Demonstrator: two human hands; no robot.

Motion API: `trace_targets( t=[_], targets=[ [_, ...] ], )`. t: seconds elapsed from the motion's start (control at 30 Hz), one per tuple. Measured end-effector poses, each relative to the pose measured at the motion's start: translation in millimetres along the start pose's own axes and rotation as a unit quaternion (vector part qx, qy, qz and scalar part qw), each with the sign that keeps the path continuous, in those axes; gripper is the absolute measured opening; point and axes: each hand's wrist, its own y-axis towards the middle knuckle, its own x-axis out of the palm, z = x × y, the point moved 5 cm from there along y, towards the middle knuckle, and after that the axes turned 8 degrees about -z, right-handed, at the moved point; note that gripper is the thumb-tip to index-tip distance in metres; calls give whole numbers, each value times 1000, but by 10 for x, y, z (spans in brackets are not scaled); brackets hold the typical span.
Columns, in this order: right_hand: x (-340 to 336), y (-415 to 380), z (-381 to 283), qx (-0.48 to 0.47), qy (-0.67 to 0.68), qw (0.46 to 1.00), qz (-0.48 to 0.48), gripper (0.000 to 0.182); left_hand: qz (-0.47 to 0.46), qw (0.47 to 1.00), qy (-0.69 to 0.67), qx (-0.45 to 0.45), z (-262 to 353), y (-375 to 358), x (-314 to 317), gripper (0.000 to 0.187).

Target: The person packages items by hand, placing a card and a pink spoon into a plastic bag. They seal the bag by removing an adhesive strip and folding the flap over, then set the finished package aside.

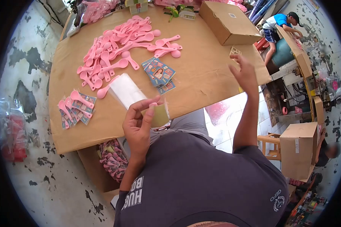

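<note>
Near the table's front edge, my left hand (138, 123) is closed, thumb against fingers, on a clear plastic bag. An olive-yellow card (161, 116) shows in the bag, and a pink tip (153, 104), which looks like a spoon end, sticks out between the fingers. My right hand (245, 73) is raised at the table's right side, its fingers apart and nothing visible in them. Just beyond its fingertips lies a small printed piece (235, 50). Printed blue cards (159, 72) and a stack of clear bags (127, 90) lie ahead of my left hand.
A heap of pink spoons (117, 41) covers the far left of the brown table (204, 72). Spoons on cards (77, 108) lie at the left edge. A cardboard box (231, 22) stands at the far right. Two other people are at the right, one bending (276, 24).
</note>
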Motion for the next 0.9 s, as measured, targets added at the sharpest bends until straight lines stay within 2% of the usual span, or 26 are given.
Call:
trace_targets(
  t=[0.03, 0.07, 0.1, 0.13, 0.17, 0.2, 0.23, 0.27, 0.3, 0.33, 0.37, 0.4, 0.43, 0.47, 0.5, 0.53, 0.57, 0.6, 0.63, 0.67, 0.7, 0.73, 0.77, 0.83, 0.9],
  targets=[
    [24, -52, 67, -18, -223, 972, 67, 22, -4, 1000, -1, 20, 9, 20, -2, 22],
    [-28, -91, 18, -27, -133, 986, 93, 20, -4, 1000, -1, 22, 12, 37, -7, 22],
    [-72, -83, -19, -29, -132, 987, 91, 20, 6, 1000, 5, 24, 15, 38, -23, 21],
    [-131, -116, -6, -47, 69, 992, 95, 18, 15, 1000, 13, 22, 14, 14, -43, 20],
    [-168, -167, 49, -59, 269, 956, 98, 16, 15, 1000, 16, 16, 6, 1, -57, 20],
    [-213, -209, 132, -65, 371, 923, 78, 12, 22, 1000, 14, 4, -11, 17, -72, 20],
    [-276, -200, 225, -63, 372, 923, 81, 12, 26, 1000, 12, -5, -26, 35, -74, 20],
    [-267, -123, 188, -181, 549, 814, -60, 12, 22, 1000, 12, -5, -28, 45, -61, 20],
    [-292, -103, 86, -286, 682, 643, -199, 13, 17, 1000, 6, -3, -30, 53, -47, 21],
    [-299, -75, 79, -315, 686, 615, -229, 11, 14, 1000, 1, -2, -29, 54, -37, 21],
    [-271, -86, 82, -315, 687, 614, -229, 11, 14, 1000, 2, -2, -20, 49, -34, 21],
    [-108, -35, 214, -178, 324, 912, -176, 12, 11, 1000, 4, -3, -11, 45, -25, 21],
    [-105, 18, 421, 0, -118, 990, -79, 16, 9, 1000, 6, -1, -2, 63, -19, 21],
    [-82, -5, 511, -100, -298, 948, -46, 28, 10, 1000, 7, 0, -12, 81, -40, 21],
    [-124, 11, 280, -103, -298, 948, -47, 28, 11, 1000, 22, 8, -40, 92, -66, 21],
    [-229, 3, 132, -24, 65, 995, -73, 27, 16, 999, 36, 12, -64, 78, -74, 21],
    [-222, -54, 43, 68, 421, 900, -88, 27, 19, 999, 36, 6, -83, 61, -63, 21],
    [-282, -63, 128, 128, 362, 922, -43, 23, 21, 1000, 1, 7, -95, 85, -46, 22],
    [-184, -64, 223, 129, 367, 920, -48, 23, 26, 999, -31, 12, -89, 110, -44, 23],
    [-137, -43, 268, 25, 199, 979, 36, 24, 24, 999, -41, 2, -95, 116, -51, 25],
    [-85, 2, 122, -85, 22, 989, 119, 25, 34, 999, -33, 7, -69, 133, -64, 25],
    [58, -57, 175, -17, 189, 977, 97, 27, 33, 999, -40, 6, -58, 148, -54, 25],
    [154, -103, 139, -23, 197, 976, 86, 27, 31, 998, -47, 2, -54, 146, -45, 26],
    [387, -164, 51, -85, 304, 948, -37, 25, 33, 999, -39, 13, -6, 171, -40, 27],
    [553, -220, -158, -63, 282, 957, -18, 23, 35, 998, -46, 6, 11, 201, -34, 26]
  ],
)
